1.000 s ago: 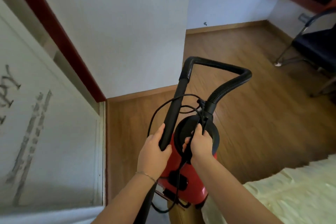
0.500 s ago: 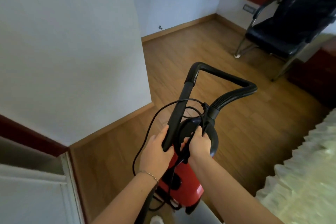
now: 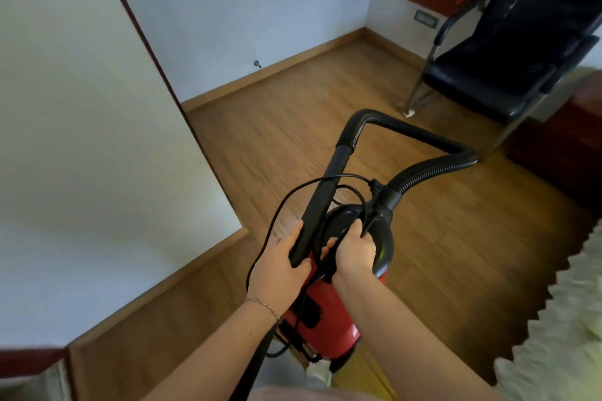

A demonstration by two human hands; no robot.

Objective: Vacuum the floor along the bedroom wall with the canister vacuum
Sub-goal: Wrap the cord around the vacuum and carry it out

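Two hands are closed on the vacuum, and it is carried above the floor, not yet set down. At the far left the white wall (image 3: 81,140) is seen, with its wooden baseboard (image 3: 169,283) running away from the person toward the open door (image 3: 163,81). The strip of wooden floor (image 3: 260,140) beside this baseboard is judged to be the place to be cleaned.

Next, the left hand (image 3: 278,267) is wrapped around the black rigid tube (image 3: 321,202), with the thumb on top. The long axis of this tube points forward and a little to the right, away from the person; its lower end is hidden under the arm, so the nozzle cannot be seen. A thin black cord (image 3: 283,212) is looped loosely over the tube.

Just to the right, the right hand (image 3: 353,252) is closed on the handle at the top of the red canister (image 3: 325,319), with part of the cord seemingly caught under the fingers. From the canister the ribbed hose (image 3: 430,169) is bent forward and back to the tube.

The wall lies to the left of both hands, and the left hand is the nearer one. It is judged that the canister must be lowered first and the tube then swung left toward the baseboard. At the far right a black chair (image 3: 488,75) and a pale bed cover (image 3: 570,335) are well apart from the wall.
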